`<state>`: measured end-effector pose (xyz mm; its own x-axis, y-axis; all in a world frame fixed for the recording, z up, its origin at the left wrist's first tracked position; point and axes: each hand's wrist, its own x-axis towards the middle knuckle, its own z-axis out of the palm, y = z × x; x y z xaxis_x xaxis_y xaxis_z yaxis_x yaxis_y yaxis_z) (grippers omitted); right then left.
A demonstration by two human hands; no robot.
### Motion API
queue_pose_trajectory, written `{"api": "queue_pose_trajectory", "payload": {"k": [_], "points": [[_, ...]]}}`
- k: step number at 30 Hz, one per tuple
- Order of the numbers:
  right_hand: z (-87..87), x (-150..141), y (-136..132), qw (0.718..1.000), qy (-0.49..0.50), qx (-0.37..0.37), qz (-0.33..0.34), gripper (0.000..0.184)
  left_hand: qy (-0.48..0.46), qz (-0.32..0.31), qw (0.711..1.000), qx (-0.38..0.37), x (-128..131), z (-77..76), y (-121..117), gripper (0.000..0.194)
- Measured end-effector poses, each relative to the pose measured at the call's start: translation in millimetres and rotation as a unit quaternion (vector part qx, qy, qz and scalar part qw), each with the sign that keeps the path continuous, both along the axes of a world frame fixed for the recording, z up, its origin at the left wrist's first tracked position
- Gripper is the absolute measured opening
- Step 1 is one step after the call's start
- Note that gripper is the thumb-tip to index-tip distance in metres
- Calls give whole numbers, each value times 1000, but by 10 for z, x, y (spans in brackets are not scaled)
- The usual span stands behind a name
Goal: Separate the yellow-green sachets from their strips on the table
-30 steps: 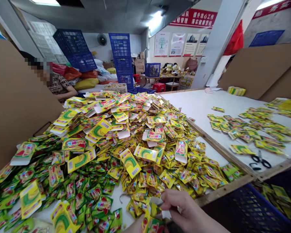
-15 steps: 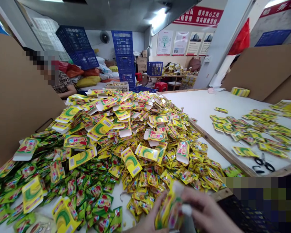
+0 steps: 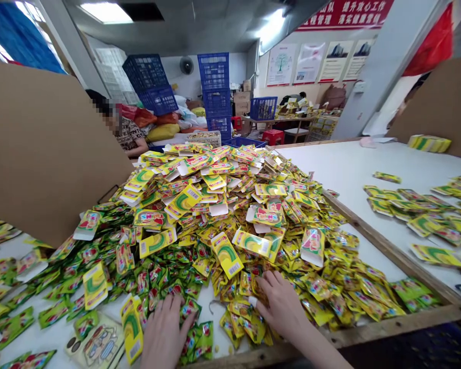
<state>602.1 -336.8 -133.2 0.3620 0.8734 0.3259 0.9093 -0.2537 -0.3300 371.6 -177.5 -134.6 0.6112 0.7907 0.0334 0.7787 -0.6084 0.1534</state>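
Left hand point(image 3: 163, 333): open, fingers over green packets point(image 3: 204, 335). Right hand point(image 3: 286, 307): fingers bent onto yellow packets point(image 3: 249, 325); grip indeterminable. Both sorts lay heaped on the tabletop point(image 3: 372, 252), one sort within each hand's reach, wooden edging point(image 3: 397, 324) apparently containing them.

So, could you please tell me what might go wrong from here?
The left hand is at the green packets, the right hand at the yellow packets; where these meet, colours might get mixed. The cartons heaped beyond could slide down. What looks like a phone near the left hand may get buried.
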Motion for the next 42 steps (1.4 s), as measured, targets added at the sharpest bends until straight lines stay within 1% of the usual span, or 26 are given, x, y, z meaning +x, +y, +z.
{"api": "queue_pose_trajectory", "payload": {"k": [2, 4, 5, 7, 9, 10, 12, 14, 17, 19, 21, 22, 23, 25, 26, 27, 28, 29, 30, 32, 33, 34, 35, 37, 40, 42], "points": [[-54, 11, 15, 1000, 18, 8, 2, 20, -69, 15, 996, -51, 38, 34, -33, 32], [-33, 94, -36, 999, 32, 24, -4, 23, -176, 52, 974, -132, 119, 92, -60, 36], [0, 117, -62, 997, 59, 44, -13, 22, -231, 65, 953, -186, 181, 115, -79, 41], [94, 71, -79, 978, 176, 108, -32, 20, -327, 62, 891, -308, 347, 134, -147, 52], [177, -85, -30, 934, 311, 171, -25, 18, -391, 38, 819, -419, 541, 118, -273, 59], [199, -179, 14, 915, 355, 190, -15, 18, -417, 36, 790, -449, 635, 104, -356, 61], [188, -334, 108, 906, 371, 202, -2, 17, -460, 54, 755, -465, 787, 83, -534, 59], [124, -404, 169, 919, 337, 205, -13, 15, -478, 70, 740, -468, 882, 77, -684, 58], [41, -365, 168, 948, 244, 205, -25, 16, -483, 41, 731, -481, 938, 73, -784, 61], [48, -304, 136, 948, 230, 214, -52, 27, -482, 57, 746, -455, 940, 54, -785, 63], [89, -260, 104, 923, 317, 211, -58, 42, -457, 105, 781, -412, 939, 29, -782, 65], [105, -249, 88, 902, 384, 193, -37, 46, -434, 114, 803, -392, 945, 22, -788, 64], [111, -243, 73, 878, 448, 169, -5, 45, -408, 103, 827, -373, 957, 24, -799, 63], [78, -233, 34, 837, 528, 137, 38, 41, -347, 23, 878, -328, 998, 68, -817, 60], [45, -220, 8, 831, 537, 139, 29, 40, -308, -26, 902, -303, 1026, 112, -811, 60], [9, -196, -25, 837, 526, 150, 5, 40, -264, -68, 922, -275, 1056, 168, -786, 60], [-26, -162, -64, 852, 497, 165, -21, 38, -219, -96, 939, -248, 1089, 234, -736, 61], [-54, -117, -108, 876, 447, 177, -38, 36, -179, -105, 953, -221, 1123, 303, -658, 62], [-74, -67, -155, 908, 378, 179, -39, 33, -143, -91, 967, -191, 1161, 369, -555, 63], [-101, 25, -238, 970, 183, 158, -9, 33, -83, -19, 989, -121, 1249, 471, -298, 69], [-117, 56, -266, 988, 72, 133, 9, 36, -55, 22, 995, -86, 1298, 498, -164, 74], [-138, 71, -282, 994, -33, 101, 22, 38, -31, 46, 996, -62, 1350, 508, -41, 78], [-166, 69, -286, 990, -123, 63, 30, 40, -15, 57, 997, -50, 1401, 503, 62, 82], [-231, 26, -263, 970, -242, -16, 32, 40, 1, 47, 998, -50, 1484, 465, 186, 87], [-293, -46, -202, 950, -298, -91, 28, 43, 8, 16, 999, -49, 1505, 401, 188, 80], [-286, -54, -169, 954, -278, -114, 24, 46, 1, 3, 999, -32, 1448, 366, 129, 74]]}}
